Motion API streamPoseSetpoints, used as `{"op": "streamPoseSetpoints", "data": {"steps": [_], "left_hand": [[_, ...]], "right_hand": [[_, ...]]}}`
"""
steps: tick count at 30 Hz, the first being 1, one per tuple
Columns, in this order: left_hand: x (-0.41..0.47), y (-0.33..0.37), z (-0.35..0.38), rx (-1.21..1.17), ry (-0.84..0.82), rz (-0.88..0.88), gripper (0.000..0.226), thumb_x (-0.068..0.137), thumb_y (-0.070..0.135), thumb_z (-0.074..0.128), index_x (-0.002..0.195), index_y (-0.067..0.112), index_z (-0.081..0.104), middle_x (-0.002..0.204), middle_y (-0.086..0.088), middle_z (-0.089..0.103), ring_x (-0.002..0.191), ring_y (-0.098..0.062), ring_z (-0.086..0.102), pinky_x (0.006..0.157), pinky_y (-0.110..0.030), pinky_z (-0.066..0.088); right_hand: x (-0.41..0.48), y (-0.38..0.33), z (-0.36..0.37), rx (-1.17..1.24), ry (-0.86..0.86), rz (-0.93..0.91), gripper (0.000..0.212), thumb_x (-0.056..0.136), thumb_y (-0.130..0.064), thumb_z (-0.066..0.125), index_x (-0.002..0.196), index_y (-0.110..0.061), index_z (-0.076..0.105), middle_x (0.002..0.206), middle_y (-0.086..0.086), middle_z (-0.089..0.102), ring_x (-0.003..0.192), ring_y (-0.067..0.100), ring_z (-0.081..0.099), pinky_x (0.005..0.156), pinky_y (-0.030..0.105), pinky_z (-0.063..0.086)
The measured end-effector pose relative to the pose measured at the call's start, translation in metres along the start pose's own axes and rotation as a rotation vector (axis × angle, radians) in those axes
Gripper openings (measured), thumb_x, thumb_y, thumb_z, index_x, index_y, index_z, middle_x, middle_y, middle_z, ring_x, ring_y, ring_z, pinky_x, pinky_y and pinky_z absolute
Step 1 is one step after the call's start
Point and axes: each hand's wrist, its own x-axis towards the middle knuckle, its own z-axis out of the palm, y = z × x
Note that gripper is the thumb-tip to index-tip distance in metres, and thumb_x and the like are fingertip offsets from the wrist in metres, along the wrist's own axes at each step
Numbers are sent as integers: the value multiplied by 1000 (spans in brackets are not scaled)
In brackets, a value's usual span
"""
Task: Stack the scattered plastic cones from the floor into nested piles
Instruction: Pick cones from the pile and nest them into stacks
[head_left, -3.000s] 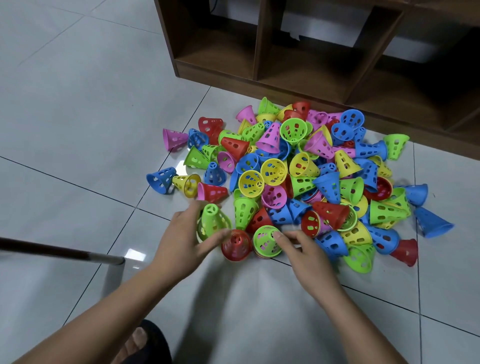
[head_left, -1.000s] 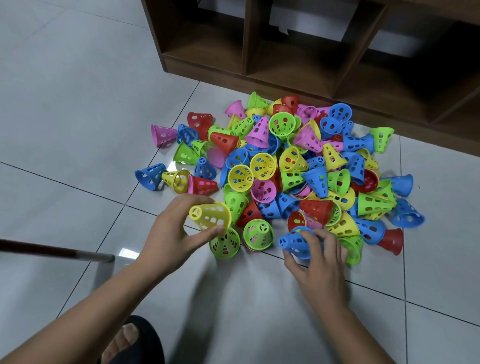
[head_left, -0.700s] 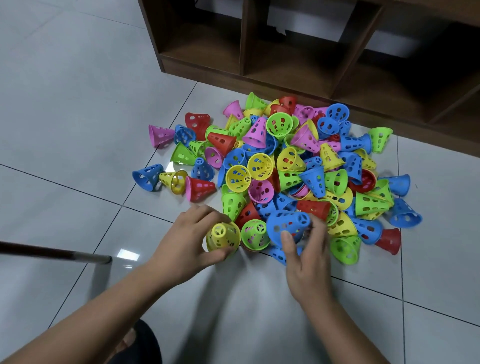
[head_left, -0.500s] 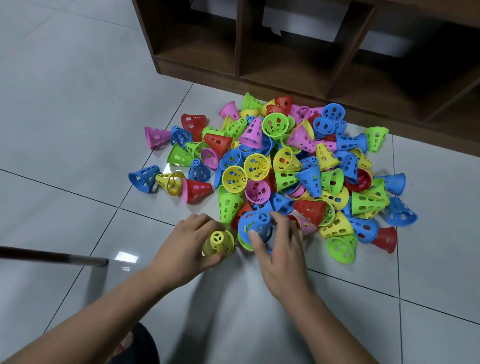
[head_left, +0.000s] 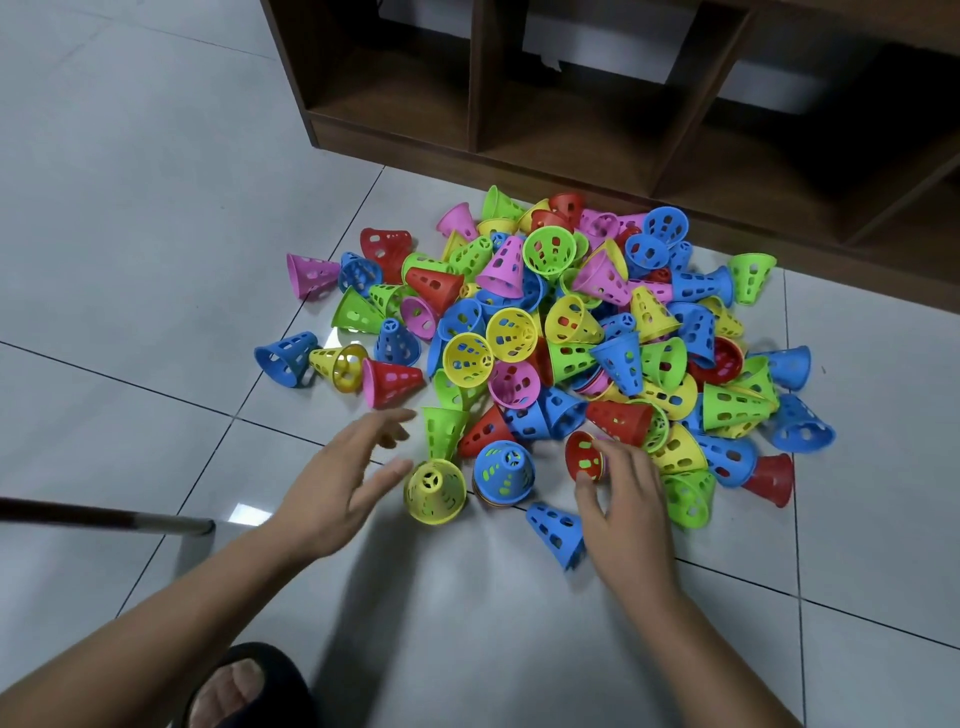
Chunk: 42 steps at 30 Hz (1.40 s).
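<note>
A heap of perforated plastic cones (head_left: 561, 332) in red, blue, green, yellow and pink lies on the tiled floor. At its near edge stands a yellow nested pile (head_left: 435, 492), and beside it a blue-topped pile (head_left: 504, 472) with green showing through its holes. My left hand (head_left: 340, 480) hovers just left of the yellow pile with its fingers spread, holding nothing. My right hand (head_left: 626, 501) pinches a red cone (head_left: 584, 460) at the heap's front edge. A single blue cone (head_left: 556, 530) lies on its side under that hand's thumb.
A dark wooden shelf unit (head_left: 597, 150) stands right behind the heap. A dark rod with a metal tip (head_left: 104, 518) lies on the floor at the left. My foot in a black slipper (head_left: 244, 686) is at the bottom edge.
My left hand set the yellow pile down and let go of it. My right hand placed the blue cone onto the green pile, then moved right and took a red cone.
</note>
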Motion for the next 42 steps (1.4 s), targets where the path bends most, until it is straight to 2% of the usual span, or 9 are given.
{"op": "streamPoseSetpoints", "data": {"steps": [3,7,12,18,22,25,28,36,42], "left_hand": [[15,-10,-10,104,128,-70,51,104,69,41,139,33,54,128,16,59,116,-6,59,90,-37,54],[40,-33,-15,322,198,-21,53,97,42,68,145,25,54,144,3,55,128,-24,55,102,-44,51],[64,-55,-14,515,93,-89,74,91,37,79,157,31,45,163,-3,43,143,-35,44,107,-55,47],[65,-63,-6,650,42,-39,56,81,39,86,128,21,63,148,-3,55,133,-35,51,96,-54,49],[62,-64,-5,633,71,-48,55,78,59,72,109,15,61,115,-7,61,103,-37,54,78,-48,51],[56,-69,-5,661,28,-92,65,75,46,90,125,20,59,117,-6,59,102,-36,55,78,-46,51],[50,-70,-4,668,10,-144,63,76,44,89,129,22,63,119,-5,60,103,-35,56,77,-43,47],[33,-27,-10,409,125,-213,50,81,40,81,121,31,55,113,6,58,93,-28,59,76,-42,51],[18,27,-16,89,220,-182,53,85,35,84,130,38,55,119,17,61,102,-8,62,82,-30,52]], "right_hand": [[9,9,0,-23,-11,35,50,98,-21,69,146,-23,55,134,-7,53,126,19,50,104,44,50],[13,15,7,-94,-80,60,52,99,-25,68,149,-21,56,136,-3,50,128,19,46,106,40,47],[10,15,10,-17,-61,100,9,101,-30,66,109,-27,63,120,-5,47,112,22,52,94,40,48],[8,23,12,64,-41,299,36,100,-43,66,77,-20,49,105,4,52,82,17,55,72,38,45],[16,25,19,156,-82,536,43,85,-47,83,99,-17,55,104,4,63,80,18,62,66,35,48],[20,23,23,180,-162,595,59,82,-48,85,121,-19,51,104,0,65,85,18,64,69,33,47],[22,18,23,262,-168,646,45,85,-33,83,116,-14,56,101,-1,67,81,14,63,63,29,45],[18,11,9,314,-88,407,26,84,-32,78,101,-45,63,108,-16,63,94,9,65,75,35,57],[19,-17,-8,381,41,250,34,87,-27,84,114,-36,65,109,-16,55,98,7,63,83,32,56]]}}
